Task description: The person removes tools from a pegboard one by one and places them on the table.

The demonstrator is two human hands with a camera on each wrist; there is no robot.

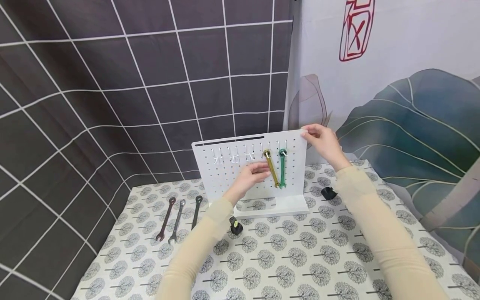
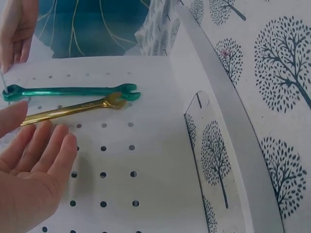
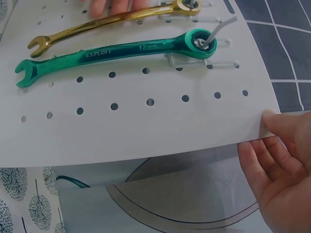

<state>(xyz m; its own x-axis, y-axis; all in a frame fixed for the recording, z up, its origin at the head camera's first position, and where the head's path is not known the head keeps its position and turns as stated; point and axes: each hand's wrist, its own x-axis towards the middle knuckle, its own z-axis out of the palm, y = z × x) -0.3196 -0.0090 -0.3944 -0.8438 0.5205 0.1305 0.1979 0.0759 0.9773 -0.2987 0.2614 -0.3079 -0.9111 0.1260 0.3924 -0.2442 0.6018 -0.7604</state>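
A white pegboard [image 1: 243, 179] stands upright on the table, with wire hooks along its upper part. A gold wrench [image 1: 272, 168] hangs from one hook, its lower end tilted right towards a green wrench [image 1: 282, 171] on the neighbouring hook. Beside the gold wrench is my left hand [image 1: 251, 177], fingers extended and thumb apart from them in the left wrist view; whether they touch the wrench is unclear. My right hand [image 3: 286, 165] pinches the board's upper right corner between thumb and fingers.
Left of the board lie a red wrench [image 1: 166, 218], a silver wrench [image 1: 177, 221] and a black wrench [image 1: 196, 210], the last partly behind my left sleeve. Small black objects [image 1: 328, 193] sit near each forearm. A dark tiled-pattern curtain [image 1: 157, 75] hangs behind.
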